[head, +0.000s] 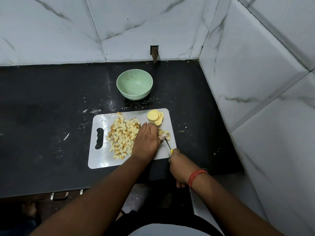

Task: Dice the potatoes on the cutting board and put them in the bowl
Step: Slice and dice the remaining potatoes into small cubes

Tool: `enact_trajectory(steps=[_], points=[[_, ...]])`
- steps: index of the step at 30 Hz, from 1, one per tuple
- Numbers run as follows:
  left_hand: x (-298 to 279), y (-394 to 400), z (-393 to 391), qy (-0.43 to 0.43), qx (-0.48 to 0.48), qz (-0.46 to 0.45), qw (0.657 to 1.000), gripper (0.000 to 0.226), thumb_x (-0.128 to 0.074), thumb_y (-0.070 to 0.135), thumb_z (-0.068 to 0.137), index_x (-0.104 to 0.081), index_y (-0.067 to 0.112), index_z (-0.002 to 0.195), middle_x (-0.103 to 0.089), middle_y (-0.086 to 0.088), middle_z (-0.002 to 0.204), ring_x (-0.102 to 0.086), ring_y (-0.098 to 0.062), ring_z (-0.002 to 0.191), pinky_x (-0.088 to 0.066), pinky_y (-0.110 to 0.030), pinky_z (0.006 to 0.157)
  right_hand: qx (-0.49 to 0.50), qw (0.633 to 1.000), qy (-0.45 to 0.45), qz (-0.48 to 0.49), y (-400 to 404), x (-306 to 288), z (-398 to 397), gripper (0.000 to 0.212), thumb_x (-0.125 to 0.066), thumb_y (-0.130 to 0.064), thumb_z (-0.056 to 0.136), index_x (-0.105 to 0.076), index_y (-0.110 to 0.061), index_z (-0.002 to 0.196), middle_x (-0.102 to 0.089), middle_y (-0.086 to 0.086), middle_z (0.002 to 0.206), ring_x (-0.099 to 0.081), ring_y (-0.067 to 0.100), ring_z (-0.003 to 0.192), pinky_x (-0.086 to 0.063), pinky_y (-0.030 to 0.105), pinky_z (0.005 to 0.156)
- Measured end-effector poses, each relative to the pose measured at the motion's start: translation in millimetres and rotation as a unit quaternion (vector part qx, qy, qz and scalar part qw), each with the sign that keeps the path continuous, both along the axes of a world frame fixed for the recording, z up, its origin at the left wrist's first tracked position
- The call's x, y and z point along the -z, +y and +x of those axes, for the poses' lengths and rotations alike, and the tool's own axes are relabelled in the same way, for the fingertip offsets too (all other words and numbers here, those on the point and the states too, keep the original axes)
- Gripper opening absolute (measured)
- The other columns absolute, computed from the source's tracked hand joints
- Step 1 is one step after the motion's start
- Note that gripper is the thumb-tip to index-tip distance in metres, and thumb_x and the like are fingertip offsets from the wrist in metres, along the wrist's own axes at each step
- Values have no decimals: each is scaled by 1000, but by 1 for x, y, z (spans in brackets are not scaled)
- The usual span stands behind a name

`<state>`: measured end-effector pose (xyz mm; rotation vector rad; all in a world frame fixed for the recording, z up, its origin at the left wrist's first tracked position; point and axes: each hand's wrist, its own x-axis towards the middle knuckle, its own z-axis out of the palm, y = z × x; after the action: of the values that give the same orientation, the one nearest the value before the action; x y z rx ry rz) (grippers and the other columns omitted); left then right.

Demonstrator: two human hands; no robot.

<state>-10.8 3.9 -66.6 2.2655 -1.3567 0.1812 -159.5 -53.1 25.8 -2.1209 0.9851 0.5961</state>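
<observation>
Currently, I see the black countertop (51, 116) set into a corner of white marble-patterned wall tiles (255, 65). On the countertop lies the white cutting board (100, 159), its handle slot to my left. Beyond the board, well apart from it, stands the pale green bowl (134, 84); I see no potato in it. A heap of diced potato (121, 133) covers the left-centre of the board. A stack of round potato slices (155, 117) lies at the far right corner of the board. My left hand (146, 140) is palm down, fingers curled over a potato piece (167, 135) near the right edge, pinning it to the board. My right hand (180, 167) is clenched around the yellow handle of the knife (167, 145), whose blade tip meets that piece. A red thread band (196, 177) circles the right wrist.
</observation>
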Motion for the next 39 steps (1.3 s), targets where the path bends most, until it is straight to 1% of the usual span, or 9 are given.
enact_trajectory(steps=[2, 5, 9, 13, 20, 27, 32, 35, 39], points=[[-4, -2, -1, 7, -4, 0, 1000, 40, -42, 43, 103, -53, 5, 97, -55, -15, 94, -48, -30, 85, -42, -42, 77, 8, 1000, 1, 0, 1, 1, -6, 16, -36, -8, 99, -42, -7, 114, -59, 17, 116, -65, 30, 95, -38, 20, 53], [-7, -5, 2, 33, -12, 16, 999, 25, -58, 29, 97, -54, 5, 103, -55, -16, 100, -51, -33, 90, -44, -44, 80, 49, 998, -41, -1, 3, -7, -10, 11, -31, -11, 100, -36, -16, 91, -61, 17, 82, -64, 27, 52, -43, 25, 39], [-12, -1, 1, 52, -1, 28, 998, 36, -45, 38, 98, -55, 6, 107, -56, -14, 102, -49, -30, 91, -43, -42, 81, 72, 994, -78, -2, 0, -16, -5, 13, -30, -22, 103, -38, -12, 102, -63, 19, 71, -57, 24, 36, -48, 34, 37], [-14, 3, -3, 64, -2, 34, 997, 46, -36, 43, 101, -57, 5, 113, -59, -13, 106, -50, -29, 96, -45, -42, 85, 55, 995, -82, 8, 0, -18, 1, 16, -31, -25, 104, -38, -11, 105, -61, 18, 63, -48, 16, 26, -44, 27, 36], [-18, 5, -6, 94, -12, 35, 995, 50, -33, 41, 99, -60, 5, 120, -61, -13, 111, -52, -30, 100, -46, -42, 89, 48, 996, -70, 6, 4, -13, 4, 15, -31, -24, 104, -37, -10, 103, -60, 16, 66, -50, 16, 27, -45, 29, 36], [-20, 1, -14, 141, -57, 20, 988, 52, -31, 43, 100, -58, 2, 118, -61, -17, 109, -52, -33, 103, -46, -46, 93, 61, 996, -53, 30, 8, -12, 10, 8, -29, -20, 106, -34, -16, 101, -56, 17, 55, -45, 14, 23, -35, 19, 32], [-22, -2, -21, 150, -88, 5, 985, 50, -30, 43, 103, -59, 4, 115, -62, -16, 106, -54, -33, 101, -48, -47, 91, 59, 997, -47, 32, 7, -9, 9, 9, -30, -21, 106, -35, -13, 108, -58, 17, 60, -50, 17, 29, -38, 20, 34], [-23, -1, -24, 158, -93, -8, 983, 47, -30, 37, 99, -60, 4, 115, -63, -15, 106, -55, -32, 99, -48, -47, 87, 38, 997, -65, -2, 6, -7, 7, 22, -32, -17, 103, -39, -5, 120, -57, 14, 81, -52, 18, 48, -44, 24, 45], [-22, 2, -23, 155, -83, -8, 984, 49, -29, 29, 91, -60, 5, 120, -64, -14, 110, -55, -33, 101, -48, -44, 88, 35, 998, -37, -21, 7, -6, 7, 7, -35, -15, 103, -36, -13, 109, -58, 12, 75, -55, 22, 38, -48, 32, 37]])
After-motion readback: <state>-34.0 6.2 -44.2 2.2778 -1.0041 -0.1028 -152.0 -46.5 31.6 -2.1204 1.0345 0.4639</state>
